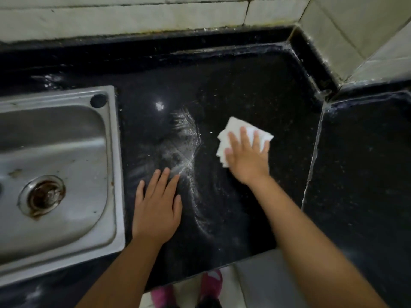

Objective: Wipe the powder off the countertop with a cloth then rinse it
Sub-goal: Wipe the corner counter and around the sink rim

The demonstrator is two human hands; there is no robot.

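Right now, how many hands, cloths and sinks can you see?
Hands: 2, left hand flat on the countertop, right hand pressing the cloth
Cloths: 1, white cloth
Sinks: 1, metal sink
Total: 4

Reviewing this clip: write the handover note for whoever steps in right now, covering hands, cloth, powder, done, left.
Right hand: flat, pressing the white cloth onto the black countertop.
Left hand: flat on the counter beside the sink, holding nothing.
Powder: smeared streaks between the hands, left of the cloth.
Done: wiping under way.
Left: clear the streaks, then rinse the cloth at the sink.
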